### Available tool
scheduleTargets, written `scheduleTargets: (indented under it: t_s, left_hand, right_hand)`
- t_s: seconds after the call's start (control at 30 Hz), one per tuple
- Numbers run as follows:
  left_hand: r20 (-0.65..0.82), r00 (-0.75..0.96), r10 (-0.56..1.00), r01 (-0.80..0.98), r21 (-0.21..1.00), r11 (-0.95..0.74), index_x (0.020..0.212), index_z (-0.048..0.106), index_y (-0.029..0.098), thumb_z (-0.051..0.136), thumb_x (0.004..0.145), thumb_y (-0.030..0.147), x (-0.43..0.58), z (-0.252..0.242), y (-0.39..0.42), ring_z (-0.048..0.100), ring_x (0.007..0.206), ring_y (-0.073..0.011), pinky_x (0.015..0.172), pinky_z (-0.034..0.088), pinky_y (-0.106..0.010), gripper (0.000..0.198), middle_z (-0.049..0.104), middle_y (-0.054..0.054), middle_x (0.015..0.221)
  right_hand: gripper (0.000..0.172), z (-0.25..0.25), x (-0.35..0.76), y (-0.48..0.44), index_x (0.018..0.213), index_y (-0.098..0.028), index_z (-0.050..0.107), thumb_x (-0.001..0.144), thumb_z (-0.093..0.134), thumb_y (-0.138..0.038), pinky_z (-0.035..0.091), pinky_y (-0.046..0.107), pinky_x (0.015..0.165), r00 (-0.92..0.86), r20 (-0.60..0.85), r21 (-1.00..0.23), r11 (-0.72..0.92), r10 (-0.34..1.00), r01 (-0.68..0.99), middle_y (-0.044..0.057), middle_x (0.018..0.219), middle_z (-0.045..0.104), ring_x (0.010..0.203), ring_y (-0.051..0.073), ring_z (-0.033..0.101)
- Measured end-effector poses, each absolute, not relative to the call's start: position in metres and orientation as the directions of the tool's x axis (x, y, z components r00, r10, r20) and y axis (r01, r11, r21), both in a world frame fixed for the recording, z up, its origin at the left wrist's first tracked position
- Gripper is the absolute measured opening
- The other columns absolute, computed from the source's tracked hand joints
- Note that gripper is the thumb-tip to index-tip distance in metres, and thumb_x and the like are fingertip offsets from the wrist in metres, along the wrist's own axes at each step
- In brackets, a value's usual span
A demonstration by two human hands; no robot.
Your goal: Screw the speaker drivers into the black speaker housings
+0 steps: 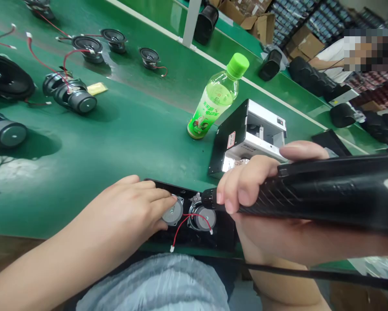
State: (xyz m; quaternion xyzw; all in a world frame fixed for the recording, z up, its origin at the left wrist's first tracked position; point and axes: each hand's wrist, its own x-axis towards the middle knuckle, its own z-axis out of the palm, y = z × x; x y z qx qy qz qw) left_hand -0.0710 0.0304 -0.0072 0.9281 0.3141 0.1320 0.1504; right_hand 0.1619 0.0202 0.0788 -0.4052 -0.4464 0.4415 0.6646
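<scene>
My right hand (262, 207) is wrapped round a black electric screwdriver (323, 190). The tool lies nearly level, its tip against the upper edge of a small speaker (204, 218) that sits magnet-up on a black panel (194, 239). Whether a screw is under the tip I cannot make out. My left hand (132, 209) rests over the panel's left part, with finger and thumb closed about a second small speaker (173, 211). Red wires (180, 231) with white plugs trail over the panel from between the two speakers.
Behind the panel stand a black-and-white box-shaped device (246, 138) and a green-capped drink bottle (213, 99). Loose speakers (80, 97) with red wires lie at the left; a large oval speaker (6, 80) is beside them. A person (333, 56) works across the bench among black speaker cases (310, 77).
</scene>
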Motion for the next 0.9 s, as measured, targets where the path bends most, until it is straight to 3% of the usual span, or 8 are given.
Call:
scheduleTargets:
  t_s: [0.3,0.63,0.9]
  left_hand:
    - [0.187,0.692,0.697,0.565,0.461,-0.684,0.116,0.083,0.03,0.059,0.111,0.035,-0.073,-0.006,0.028,0.08,0.088,-0.0228,0.075,0.047,-0.042,0.025,0.089,0.001,0.11]
    - [0.17,0.716,0.677,0.56,0.438,-0.703,0.107,0.084,0.028,0.066,0.106,0.029,-0.069,-0.008,0.03,0.078,0.08,-0.0237,0.07,0.044,-0.041,0.018,0.088,0.0,0.098]
    - [0.163,0.723,0.672,0.553,0.446,-0.703,0.106,0.083,0.027,0.078,0.098,0.028,-0.068,-0.005,0.034,0.08,0.084,-0.0242,0.07,0.045,-0.04,0.01,0.088,0.002,0.103]
  right_hand:
    - [0.049,0.074,0.16,0.02,0.1,-0.03,0.077,0.096,0.065,-0.077,0.055,0.04,0.045,0.278,0.234,-0.924,0.303,0.931,-0.235,-0.001,0.06,0.067,0.044,0.021,0.058]
    - [0.06,0.063,0.16,0.028,0.102,-0.029,0.073,0.091,0.062,-0.086,0.052,0.039,0.039,0.24,0.259,-0.902,0.323,0.936,-0.285,-0.001,0.059,0.067,0.041,0.02,0.056]
    - [0.061,0.056,0.159,0.029,0.105,-0.029,0.078,0.092,0.06,-0.086,0.053,0.037,0.041,0.181,0.282,-0.901,0.325,0.942,-0.288,-0.001,0.061,0.068,0.043,0.019,0.059]
